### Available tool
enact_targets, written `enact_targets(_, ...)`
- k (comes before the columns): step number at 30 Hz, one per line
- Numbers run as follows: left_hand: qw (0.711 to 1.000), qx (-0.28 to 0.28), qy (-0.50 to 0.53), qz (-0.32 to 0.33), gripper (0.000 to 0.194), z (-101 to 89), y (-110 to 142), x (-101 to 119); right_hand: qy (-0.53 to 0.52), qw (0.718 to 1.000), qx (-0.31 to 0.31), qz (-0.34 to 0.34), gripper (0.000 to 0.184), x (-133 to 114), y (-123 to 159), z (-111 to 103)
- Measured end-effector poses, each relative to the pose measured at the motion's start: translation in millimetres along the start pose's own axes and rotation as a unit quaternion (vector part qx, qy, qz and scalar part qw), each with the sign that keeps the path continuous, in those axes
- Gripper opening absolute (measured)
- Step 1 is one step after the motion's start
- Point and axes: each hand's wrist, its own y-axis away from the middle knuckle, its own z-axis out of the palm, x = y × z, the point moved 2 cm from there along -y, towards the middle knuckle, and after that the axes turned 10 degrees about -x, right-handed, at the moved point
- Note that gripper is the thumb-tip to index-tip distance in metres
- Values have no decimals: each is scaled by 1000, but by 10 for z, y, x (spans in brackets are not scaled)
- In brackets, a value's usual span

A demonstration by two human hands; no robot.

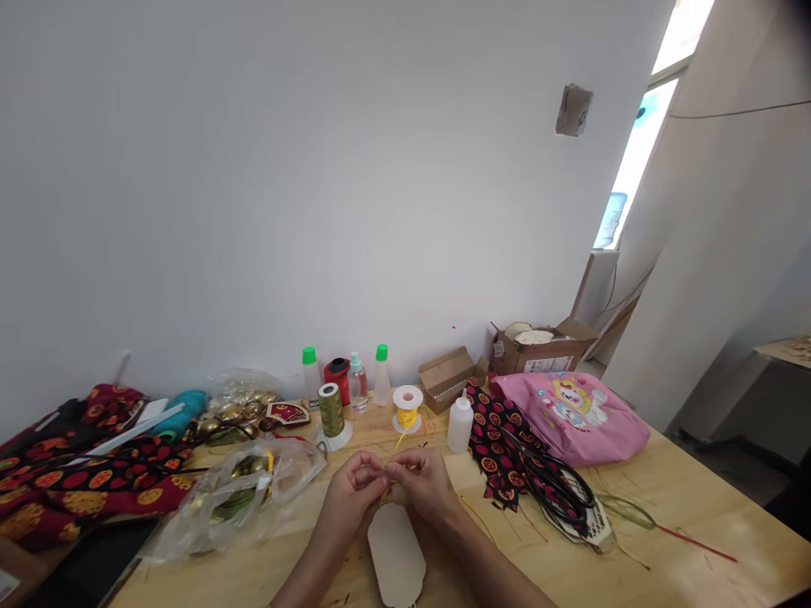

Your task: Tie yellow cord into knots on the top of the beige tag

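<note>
My left hand [355,491] and my right hand [423,485] meet at the table's middle, fingertips pinched together on thin yellow cord [400,438]. The cord runs up to a white spool [407,410] wound with yellow. Just below my fingers lies a flat, pale wooden plaque [397,553] with rounded corners, its top end close under the cord. The exact loop or knot between my fingertips is hidden. A white squeeze bottle [459,425] stands beyond my right hand.
To the right are black-handled scissors [557,485], patterned fabric [491,447] and a pink bag [574,418]. Left lie clear plastic bags [244,490], brass bells [234,414] and red-black cloth [95,473]. Behind stand a green thread cone [330,411], several bottles and cardboard boxes [447,377].
</note>
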Motion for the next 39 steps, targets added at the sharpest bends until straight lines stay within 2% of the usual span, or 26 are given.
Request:
enact_targets(4,999,-5,-3,-33,22,-29,3,-10,-7,1000,1,-30,22,-8,2,0)
enact_targets(8,994,-68,-11,-81,23,-37,39,-27,17,998,-32,-57,21,3,1,12)
enact_targets(13,990,-109,-31,-80,16,-26,104,10,134,980,-71,-126,23,24,23,22)
enact_targets(18,988,-133,-41,-73,13,-21,93,14,247,952,-27,-176,20,-20,37,-47)
enact_targets(23,987,-130,-51,-80,16,-41,14,-61,319,933,4,-166,20,-56,11,-88)
enact_targets(32,989,-95,-96,-53,18,-63,35,-24,270,949,31,-158,7,-28,-4,-52)
enact_targets(39,987,-135,-36,-78,17,-90,53,1,235,961,27,-141,4,75,-58,-81)
